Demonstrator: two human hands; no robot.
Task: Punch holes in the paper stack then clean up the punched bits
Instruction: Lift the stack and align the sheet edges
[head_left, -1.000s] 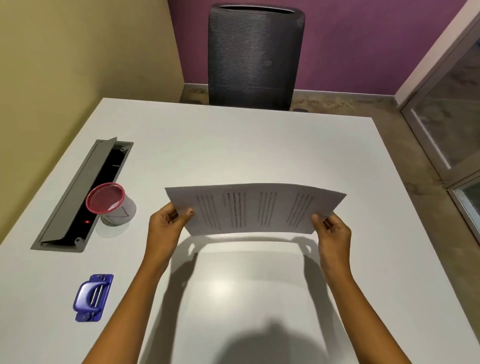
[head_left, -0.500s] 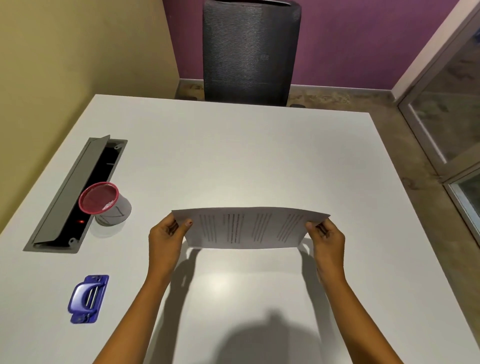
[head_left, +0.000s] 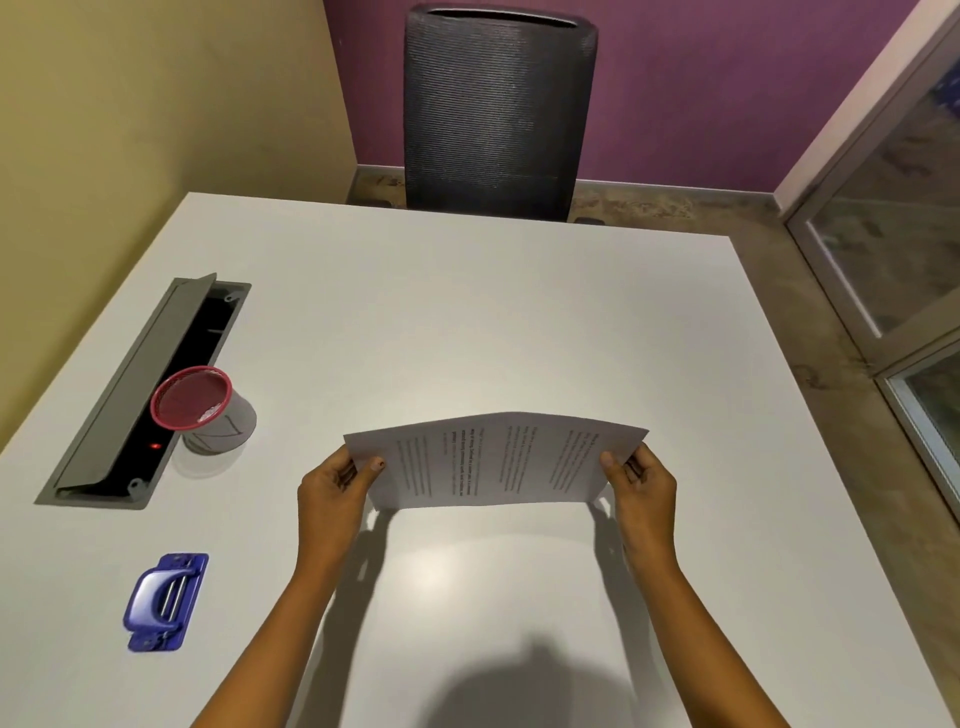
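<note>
Both hands, left hand (head_left: 332, 486) and right hand (head_left: 641, 480), pinch the ends of the thin printed white paper stack (head_left: 496, 460) above the white surface (head_left: 467, 322), fingers clenched on it. No holes show yet; the blue metal hole punch (head_left: 165, 601) sits untouched, well apart, so punching and cleanup remain.

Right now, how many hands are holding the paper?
2. The left hand pinches the left edge of the white printed paper stack, and the right hand pinches its right edge.
</note>
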